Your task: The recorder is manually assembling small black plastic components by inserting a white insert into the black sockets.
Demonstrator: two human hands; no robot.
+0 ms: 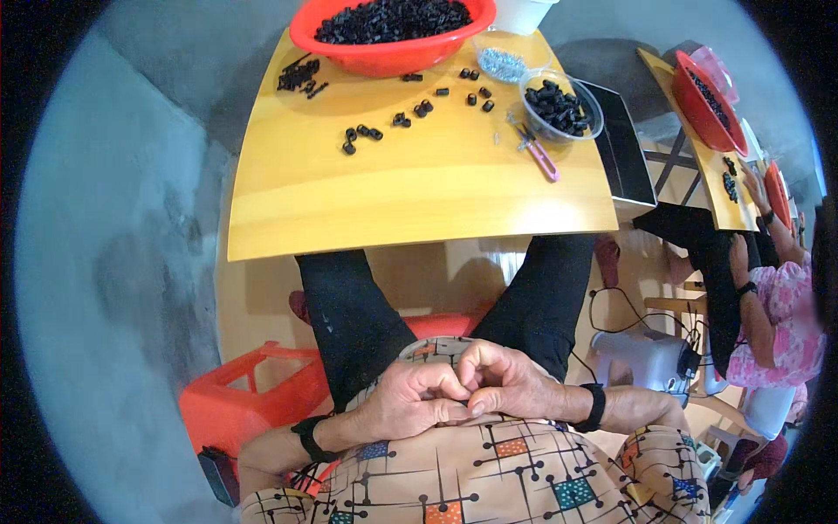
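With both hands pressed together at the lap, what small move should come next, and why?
Probably reach the right hand forward to the loose black parts on the yellow table: both it and the left hand are closed together near the body, showing nothing visible between the fingers.

Yellow table (410, 188) bears red bowl (393, 31), clear tub (560, 109), pink scissors (537, 153)

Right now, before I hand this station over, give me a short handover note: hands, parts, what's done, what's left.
Left hand and right hand: pressed together in the lap, fingers curled; whatever they may hold is hidden.
Parts: red basin at the far edge of the yellow table, heaped with small black pieces; clear bowl on the right, partly filled with them; loose black pieces scattered between; pink-handled tool beside the bowl.
Done: some pieces sit in the clear bowl.
Left: the basin remains full, and loose pieces lie on the table.
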